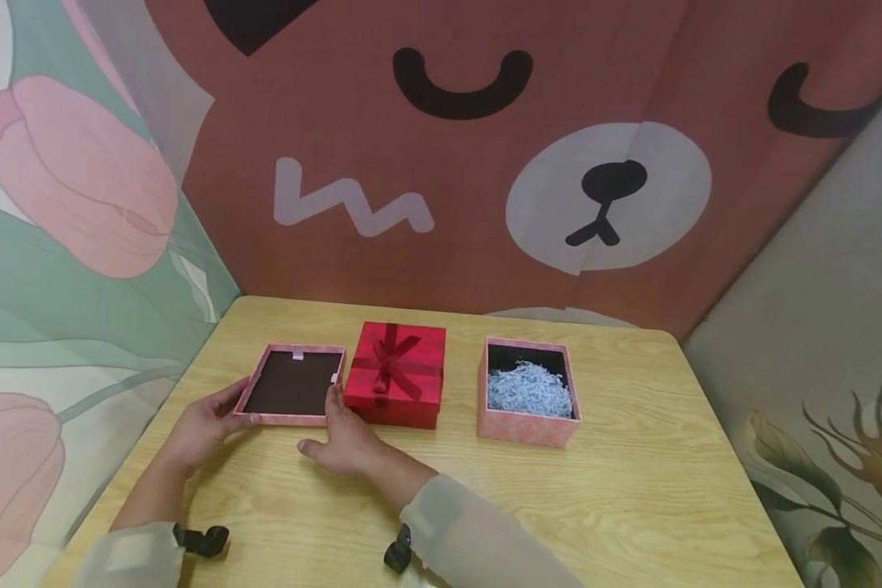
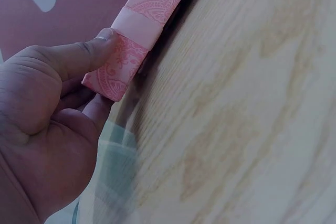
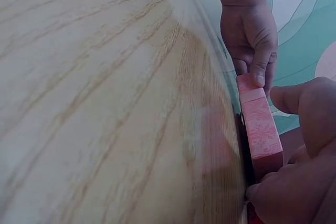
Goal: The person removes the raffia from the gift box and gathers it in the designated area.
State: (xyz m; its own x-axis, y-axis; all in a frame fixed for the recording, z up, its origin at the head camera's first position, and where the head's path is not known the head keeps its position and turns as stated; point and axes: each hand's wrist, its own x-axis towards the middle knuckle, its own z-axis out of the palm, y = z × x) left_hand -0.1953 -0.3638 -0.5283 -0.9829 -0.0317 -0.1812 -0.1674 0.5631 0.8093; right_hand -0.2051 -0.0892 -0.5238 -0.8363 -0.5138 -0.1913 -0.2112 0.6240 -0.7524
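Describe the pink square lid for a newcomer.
On the pale wood-grain table, look left of the red ribboned box. The pink square lid is between the left hand and right hand. It alone is shallow, with a flat dark inside.

Indoors, bear-printed wall (image 1: 470, 155), wooden table (image 1: 632, 490)

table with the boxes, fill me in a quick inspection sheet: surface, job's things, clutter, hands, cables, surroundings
Surface: light wood-grain table.
Job's things: shallow pink lid, dark inside facing up; red gift box with dark red bow, just right of it; open pink box farther right, holding pale blue shredded filler.
Clutter: nothing seen.
Left hand: grips the lid's near left corner.
Right hand: fingers at the lid's right edge, thumb apart.
Cables: nothing seen.
Surroundings: bear-face print behind, tulip print left, plant print right.
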